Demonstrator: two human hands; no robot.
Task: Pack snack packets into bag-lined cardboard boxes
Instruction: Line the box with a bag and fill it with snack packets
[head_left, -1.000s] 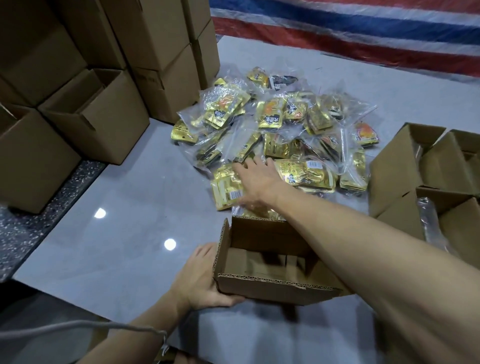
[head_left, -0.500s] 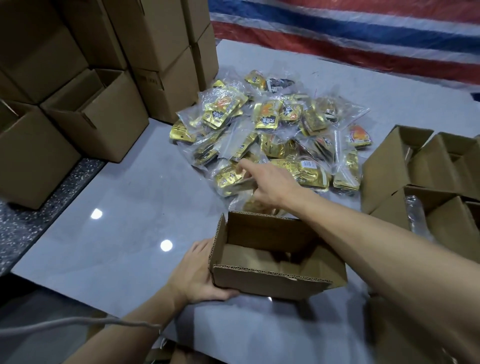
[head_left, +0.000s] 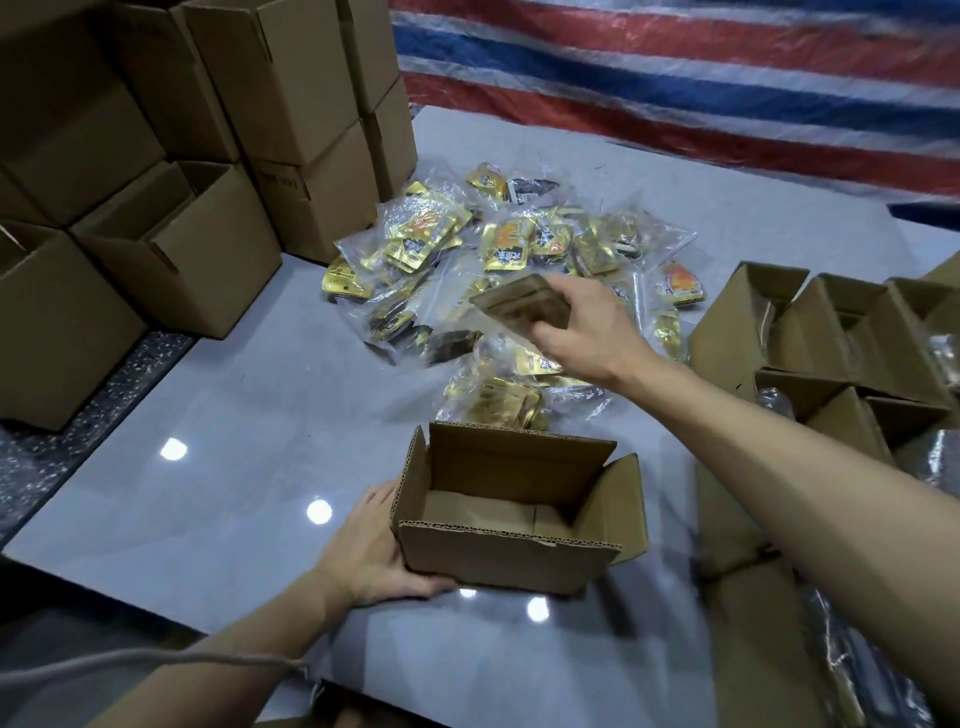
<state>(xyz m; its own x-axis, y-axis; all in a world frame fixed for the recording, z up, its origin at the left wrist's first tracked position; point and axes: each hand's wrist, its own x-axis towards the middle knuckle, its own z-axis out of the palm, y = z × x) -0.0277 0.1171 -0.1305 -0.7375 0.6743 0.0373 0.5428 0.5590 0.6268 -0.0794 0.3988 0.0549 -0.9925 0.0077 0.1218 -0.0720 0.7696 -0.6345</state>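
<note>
**Mid-grab: one packet in the air, box waiting below**

The right hand (head_left: 587, 332) has a snack packet (head_left: 519, 306) pinched between thumb and curled fingers, held up over the pile of snack packets (head_left: 498, 249). The packet is motion-blurred, so I can't read the print; it just looks like a flat gold-brown pouch, tilted.

The left hand (head_left: 374, 545) is wrapped round the near-left corner of the small open box (head_left: 498, 561), thumb along the bottom front edge and palm flat against the side wall. The box sits upright on the grey glossy counter (head_left: 218, 499) with its flaps standing up, just on the near side of the pile. A clear-bagged packet touches its far wall.

On the left, the stacked boxes (head_left: 291, 78) are closed at the back, with a few open ones in front. On the right, more open cartons (head_left: 727, 332) are crowded together, with crinkly clear plastic showing in some. A red, white and blue striped tarp (head_left: 675, 78) hangs behind it all.
</note>
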